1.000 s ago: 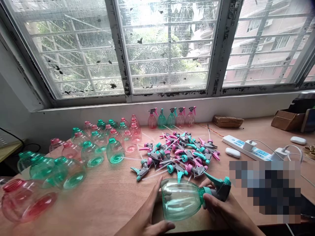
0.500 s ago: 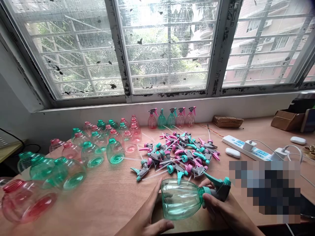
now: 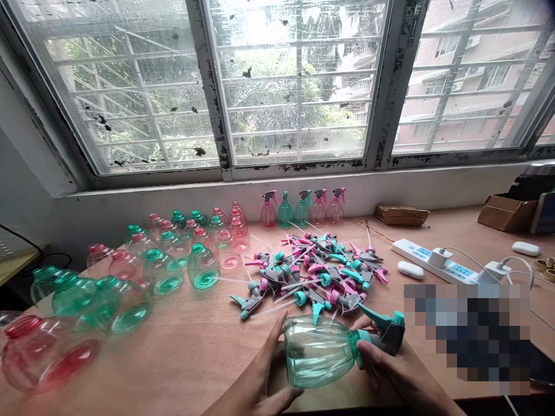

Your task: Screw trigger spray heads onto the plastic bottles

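The right hand (image 3: 392, 370) is gripping the green spray bottle (image 3: 318, 352) by its collar (image 3: 362, 336). The long axis is running crosswise between the hands, trigger head (image 3: 392, 336) pointing right past those fingers, base (image 3: 288, 359) facing the left hand (image 3: 261, 378), whose fingers are curving open.

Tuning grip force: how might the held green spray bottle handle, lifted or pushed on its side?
The green spray bottle is probably light: no liquid shows through its clear walls. May be slippery: surface looks glossy. Likely rolls on its rounded body; the trigger head could stop it.
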`<state>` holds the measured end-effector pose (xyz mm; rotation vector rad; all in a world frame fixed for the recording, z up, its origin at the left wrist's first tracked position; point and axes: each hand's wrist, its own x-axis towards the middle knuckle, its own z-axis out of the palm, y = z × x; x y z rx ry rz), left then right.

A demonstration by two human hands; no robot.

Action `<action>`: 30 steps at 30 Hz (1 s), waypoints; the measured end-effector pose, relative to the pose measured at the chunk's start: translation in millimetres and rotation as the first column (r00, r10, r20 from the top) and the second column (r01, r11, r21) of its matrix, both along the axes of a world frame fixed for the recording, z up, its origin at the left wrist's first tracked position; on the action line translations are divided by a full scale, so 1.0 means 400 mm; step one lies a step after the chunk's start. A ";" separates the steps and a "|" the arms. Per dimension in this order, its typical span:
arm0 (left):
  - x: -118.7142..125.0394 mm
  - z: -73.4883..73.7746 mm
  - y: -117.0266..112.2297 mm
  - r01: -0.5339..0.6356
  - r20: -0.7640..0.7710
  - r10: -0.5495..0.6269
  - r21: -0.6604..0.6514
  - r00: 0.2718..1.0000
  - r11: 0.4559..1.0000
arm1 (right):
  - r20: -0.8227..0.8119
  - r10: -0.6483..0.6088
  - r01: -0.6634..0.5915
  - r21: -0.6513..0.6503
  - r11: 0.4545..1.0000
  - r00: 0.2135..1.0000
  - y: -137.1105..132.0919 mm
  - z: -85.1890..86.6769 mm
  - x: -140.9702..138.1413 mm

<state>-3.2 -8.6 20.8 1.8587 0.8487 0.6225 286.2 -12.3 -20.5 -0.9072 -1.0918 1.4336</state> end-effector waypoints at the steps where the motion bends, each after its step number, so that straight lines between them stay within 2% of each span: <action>1: 0.001 0.004 -0.001 0.002 -0.004 -0.002 -0.018 1.000 1.000 | 0.008 0.000 0.000 -0.002 1.000 1.000 0.000 0.001 0.000; 5: 0.004 0.032 -0.004 -0.004 0.000 0.004 -0.099 1.000 0.995 | 0.042 0.013 -0.012 -0.021 1.000 0.999 -0.002 0.006 -0.001; 9: 0.004 0.044 -0.004 -0.024 -0.005 0.024 -0.083 1.000 0.996 | 0.038 0.018 -0.017 -0.024 1.000 0.999 -0.002 0.008 0.000; 13: -0.003 0.017 0.005 -0.015 -0.056 0.015 -0.001 0.998 1.000 | 0.041 0.013 -0.013 -0.012 1.000 0.999 -0.003 0.008 0.001; 16: -0.006 -0.006 0.014 0.018 -0.046 -0.014 0.069 0.999 0.997 | 0.043 0.018 -0.017 -0.008 1.000 0.999 -0.004 0.011 0.001; 18: -0.005 -0.009 0.016 0.037 -0.036 -0.034 0.077 0.999 0.996 | 0.048 0.017 -0.017 -0.013 1.000 0.999 -0.005 0.015 0.000; 26: 0.010 0.043 -0.008 -0.047 -0.045 0.044 -0.069 0.998 0.997 | 0.009 0.011 -0.010 -0.024 1.000 1.000 -0.007 0.018 -0.004; 30: 0.005 0.050 -0.005 -0.030 -0.022 0.029 -0.076 0.999 0.997 | 0.019 -0.006 0.007 -0.009 1.000 1.000 -0.007 0.016 -0.003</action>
